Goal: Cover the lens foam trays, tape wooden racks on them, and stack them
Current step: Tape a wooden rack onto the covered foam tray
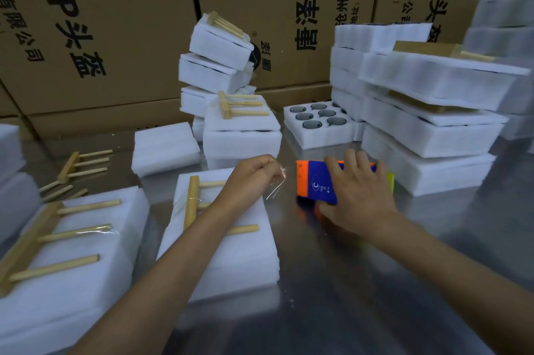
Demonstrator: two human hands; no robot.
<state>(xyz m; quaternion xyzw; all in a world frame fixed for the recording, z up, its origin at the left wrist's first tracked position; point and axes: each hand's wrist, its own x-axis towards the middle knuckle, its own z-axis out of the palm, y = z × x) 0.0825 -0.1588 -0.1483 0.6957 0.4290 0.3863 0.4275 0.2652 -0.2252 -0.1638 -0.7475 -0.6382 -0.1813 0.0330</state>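
A covered white foam tray (231, 250) lies in front of me with a wooden rack (193, 201) on top. My left hand (251, 175) hovers over the tray's far right corner and pinches a strip of clear tape (276, 190). To its right, my right hand (358, 195) presses down on an orange and blue tape dispenser (315, 181) on the steel table. A second covered tray (72, 268) with a taped rack (43, 239) sits at the left. An uncovered tray (291, 135) with dark lenses lies behind the dispenser.
Stacks of covered trays rise at the back centre (216, 65) and at the right (427, 123). Loose wooden racks (75, 165) and a foam cover sheet (164, 149) lie at the left rear. Cardboard boxes (115, 22) wall off the back.
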